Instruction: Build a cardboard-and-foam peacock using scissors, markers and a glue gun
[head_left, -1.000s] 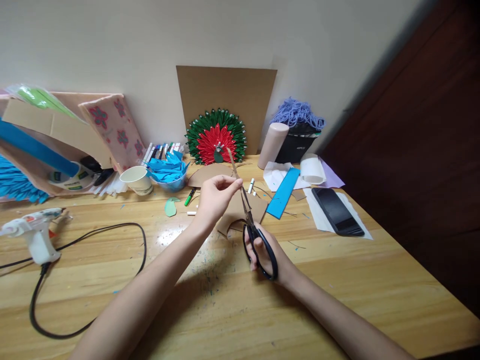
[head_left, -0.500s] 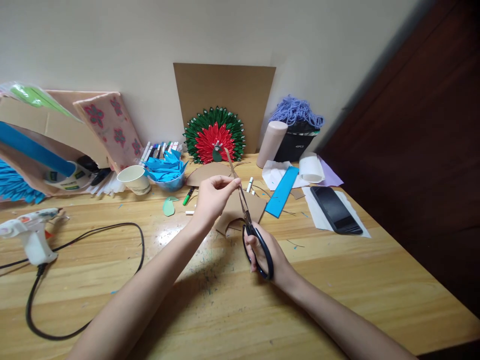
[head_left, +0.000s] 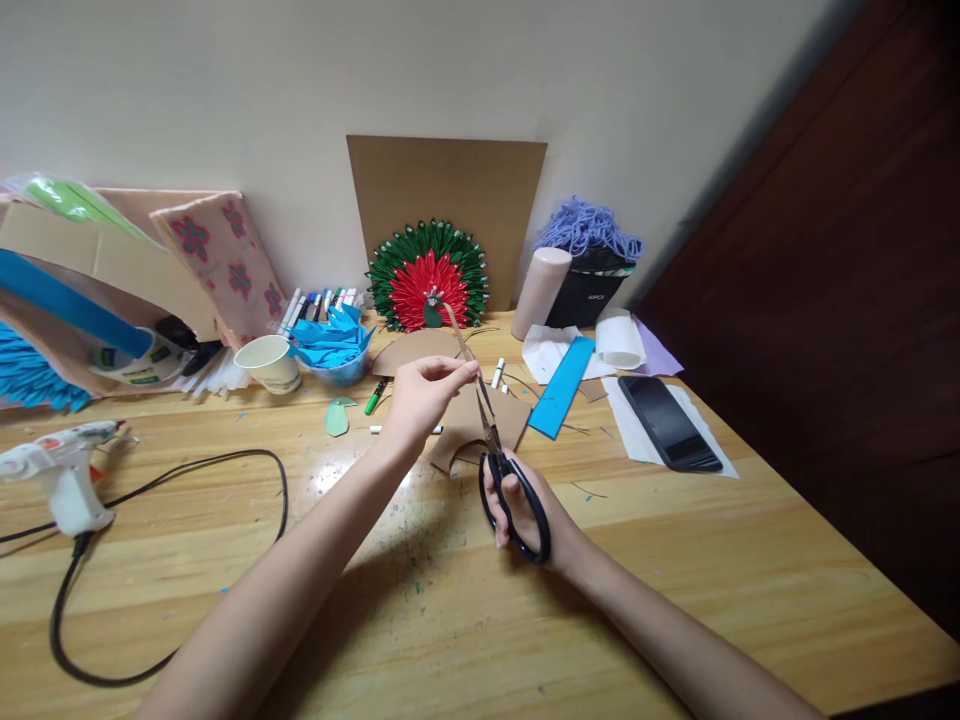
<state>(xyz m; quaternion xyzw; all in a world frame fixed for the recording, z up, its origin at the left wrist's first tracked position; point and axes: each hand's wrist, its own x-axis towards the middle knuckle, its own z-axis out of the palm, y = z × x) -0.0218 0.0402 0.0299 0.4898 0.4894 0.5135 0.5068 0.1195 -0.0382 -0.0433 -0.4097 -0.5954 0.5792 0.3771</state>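
My left hand [head_left: 429, 394] pinches a thin brown cardboard strip [head_left: 457, 332] between thumb and fingers, its upper end rising in front of the red and green peacock [head_left: 429, 282]. My right hand [head_left: 536, 510] is closed around the black handles of a pair of scissors [head_left: 526, 515], which point up and away. Their blades stand a little apart near the left fingertips, by the strip's lower end; whether they touch it I cannot tell. On the table beneath lies a cut brown cardboard piece [head_left: 506, 415] with a curved notch.
A hot glue gun [head_left: 71, 480] with a looping cord is at left. A paper cup [head_left: 268, 364] and a bowl of blue pieces [head_left: 332, 345] stand behind. Rightward are a blue strip [head_left: 562, 390], a phone [head_left: 669, 424], a paper roll [head_left: 619, 338] and a pink cylinder [head_left: 541, 293].
The scissor handles have spread wider apart, and the blades have opened slightly. My left hand keeps its pinch on the strip. The view has shifted slightly.
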